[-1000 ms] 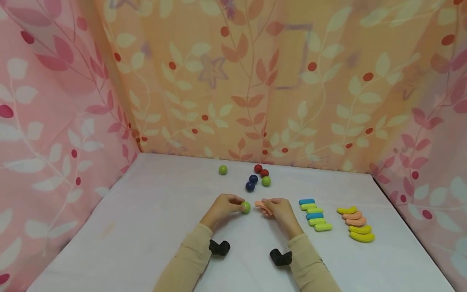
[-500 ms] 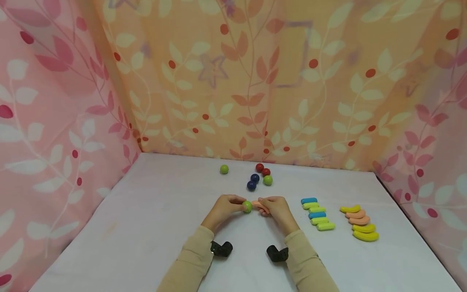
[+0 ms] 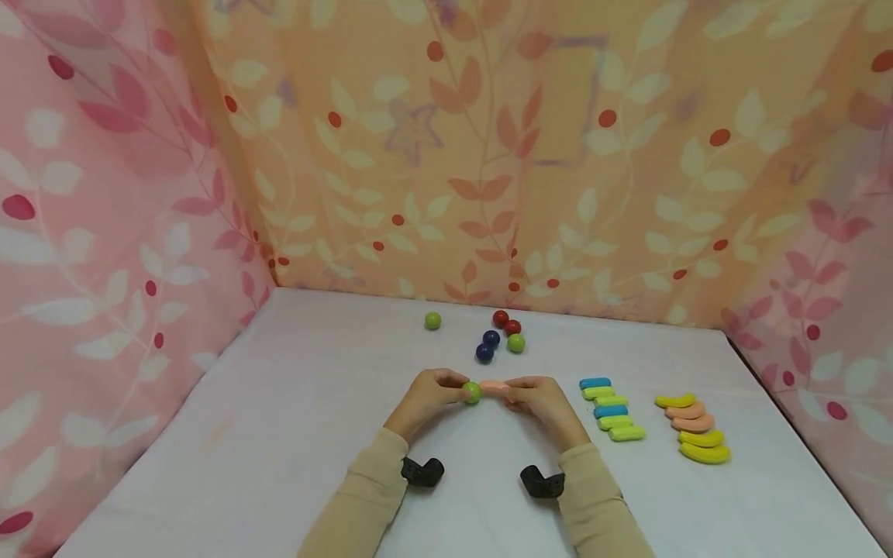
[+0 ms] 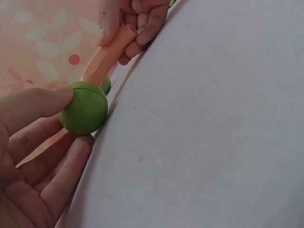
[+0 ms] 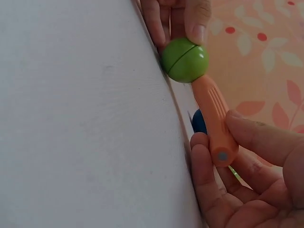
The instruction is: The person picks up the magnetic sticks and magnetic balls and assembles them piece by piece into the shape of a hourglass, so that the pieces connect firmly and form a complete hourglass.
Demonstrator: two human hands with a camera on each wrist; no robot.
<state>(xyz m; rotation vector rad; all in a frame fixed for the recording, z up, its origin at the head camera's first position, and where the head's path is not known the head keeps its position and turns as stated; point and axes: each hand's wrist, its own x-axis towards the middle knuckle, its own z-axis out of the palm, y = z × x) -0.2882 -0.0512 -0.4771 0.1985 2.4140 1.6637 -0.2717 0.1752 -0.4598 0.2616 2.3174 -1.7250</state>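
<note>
Between thumb and fingers, my left hand [image 3: 431, 401] pinches a green ball [image 4: 84, 108] with a thin seam line around it. A curved orange stick [image 5: 214, 118] with ridges on one side is pinched by my right hand [image 3: 547, 403]. One end of the stick touches the ball; its other end, by the right fingers, shows a small grey disc in the right wrist view. In the head view both pieces are held just above the white table, the ball on the left and the stick on the right.
Behind the hands lie two dark blue balls [image 3: 487, 346], two red balls [image 3: 506, 322] and two green balls [image 3: 515, 343], one apart to the left. On the right are a column of blue and lime short sticks [image 3: 611, 411] and curved yellow and orange sticks [image 3: 698, 428]. Patterned cloth walls [image 3: 418, 194] border the table.
My right hand has brought the orange stick leftward until its end meets the green ball. The stick has turned from slanted to nearly level. The left hand still holds the ball.
</note>
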